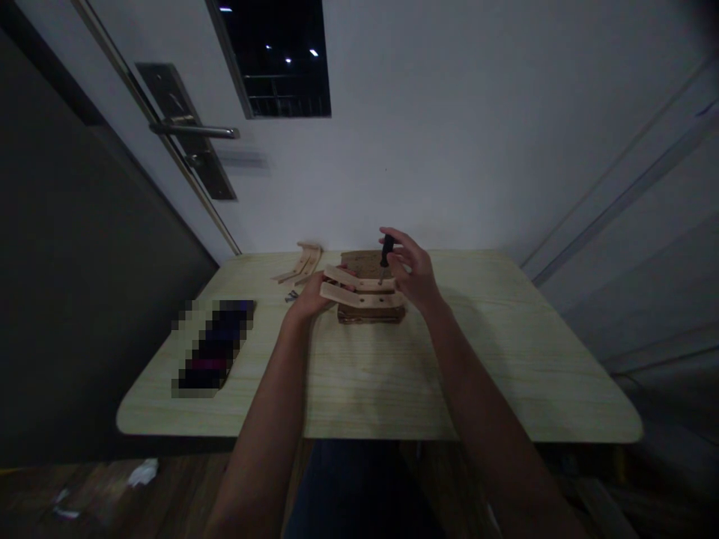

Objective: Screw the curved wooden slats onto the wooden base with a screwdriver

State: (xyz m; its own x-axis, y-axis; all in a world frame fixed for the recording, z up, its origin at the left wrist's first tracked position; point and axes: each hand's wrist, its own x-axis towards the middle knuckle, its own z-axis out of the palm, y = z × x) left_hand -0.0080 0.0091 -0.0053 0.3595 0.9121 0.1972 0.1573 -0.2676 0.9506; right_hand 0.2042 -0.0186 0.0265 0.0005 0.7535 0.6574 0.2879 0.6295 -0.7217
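Observation:
My right hand [414,275] is closed on a screwdriver [387,251] with a black handle, held upright. Its thin shaft points down at a hole in the far bar of a pale wooden piece [362,300], which has two bent bars with holes. Around the left end of this piece, my left hand [317,294] grips it, its fingers partly hidden behind the wood. Beneath the wooden piece lies a brown cardboard block [371,317]. Several small screws [291,296] rest just left of my left hand.
Two more bent wooden pieces [306,263] lie at the table's back left. A blurred-out dark flat object [216,344] is on the left of the pale wooden table [533,374]. Behind stands a white door with a metal handle [196,131].

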